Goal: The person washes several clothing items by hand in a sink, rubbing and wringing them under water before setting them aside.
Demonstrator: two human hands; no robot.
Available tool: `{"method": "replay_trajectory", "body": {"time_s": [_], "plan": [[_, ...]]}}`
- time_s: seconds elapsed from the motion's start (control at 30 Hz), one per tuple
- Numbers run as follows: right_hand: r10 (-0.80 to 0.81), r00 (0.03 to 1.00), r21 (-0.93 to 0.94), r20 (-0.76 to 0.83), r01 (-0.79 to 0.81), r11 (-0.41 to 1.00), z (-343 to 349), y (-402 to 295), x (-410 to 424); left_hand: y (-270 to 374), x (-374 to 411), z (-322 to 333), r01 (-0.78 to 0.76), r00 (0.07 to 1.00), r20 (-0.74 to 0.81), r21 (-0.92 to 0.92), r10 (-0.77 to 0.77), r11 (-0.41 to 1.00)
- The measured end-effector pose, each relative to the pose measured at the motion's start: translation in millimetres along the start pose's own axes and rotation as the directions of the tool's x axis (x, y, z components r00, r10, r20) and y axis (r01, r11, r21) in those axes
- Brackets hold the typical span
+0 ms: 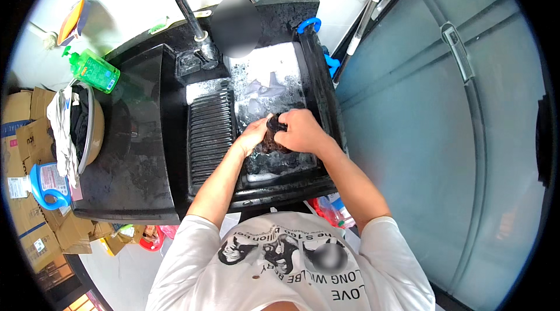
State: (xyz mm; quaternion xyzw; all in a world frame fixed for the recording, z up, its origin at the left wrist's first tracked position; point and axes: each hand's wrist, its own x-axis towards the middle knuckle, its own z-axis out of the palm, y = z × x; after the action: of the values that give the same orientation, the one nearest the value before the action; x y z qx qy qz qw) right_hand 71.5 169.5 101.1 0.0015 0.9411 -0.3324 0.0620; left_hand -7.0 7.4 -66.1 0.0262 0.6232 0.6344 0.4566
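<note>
Over a black laundry sink (326, 105) of soapy water, my left hand (253, 136) and my right hand (299, 131) grip a dark, wet cloth item (274, 145) between them, its lower part touching the water. The fingertips nearly meet at its bunched top. A pale grey cloth (272, 86) floats among the suds farther back. To the left of my hands lies the sink's ribbed washboard (211, 131), partly behind my left forearm. A chrome faucet (205, 44) arches over the back of the sink.
On the left counter (135, 180) stand a green pump bottle (94, 70), a basin of clothes (97, 131) and a blue detergent bottle (50, 184). Cardboard boxes (33, 223) are stacked beyond. A brush (175, 20) rests on the back ledge. A frosted glass door (407, 136) borders the right side.
</note>
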Motion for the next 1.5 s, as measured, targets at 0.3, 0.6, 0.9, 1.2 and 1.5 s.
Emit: {"method": "replay_trajectory", "body": {"time_s": [0.3, 0.6, 0.9, 1.2, 1.5], "plan": [[0.309, 0.827, 0.333, -0.470, -0.158, 0.930, 18.6, 23.7, 7.8, 32.4, -37.7, 27.0, 0.255, 0.962, 0.211, -0.486, -0.171, 0.836], [0.219, 0.975, -0.002, -0.044, -0.219, 0.976, 93.1, 11.0, -20.3, 29.0, -48.2, 56.9, 0.093, 0.995, 0.029, -0.666, -0.099, 0.740], [0.465, 0.884, 0.959, -0.049, -0.088, 0.268, 92.0, 77.0, -5.0, 45.2, -51.6, 51.0, 0.227, 0.968, 0.246, -0.773, -0.049, 0.592], [0.029, 0.999, 0.999, 0.034, -0.033, -0.015, 85.9, 95.2, 26.0, 44.3, -56.0, 52.2, 0.411, 0.883, 0.440, -0.558, -0.163, 0.721], [0.349, 0.930, 0.246, -0.110, -0.315, 0.917, 45.6, 37.2, 36.4, 45.9, -58.6, 66.2, 0.249, 0.968, -0.023, -0.021, -0.249, 0.968]]}}
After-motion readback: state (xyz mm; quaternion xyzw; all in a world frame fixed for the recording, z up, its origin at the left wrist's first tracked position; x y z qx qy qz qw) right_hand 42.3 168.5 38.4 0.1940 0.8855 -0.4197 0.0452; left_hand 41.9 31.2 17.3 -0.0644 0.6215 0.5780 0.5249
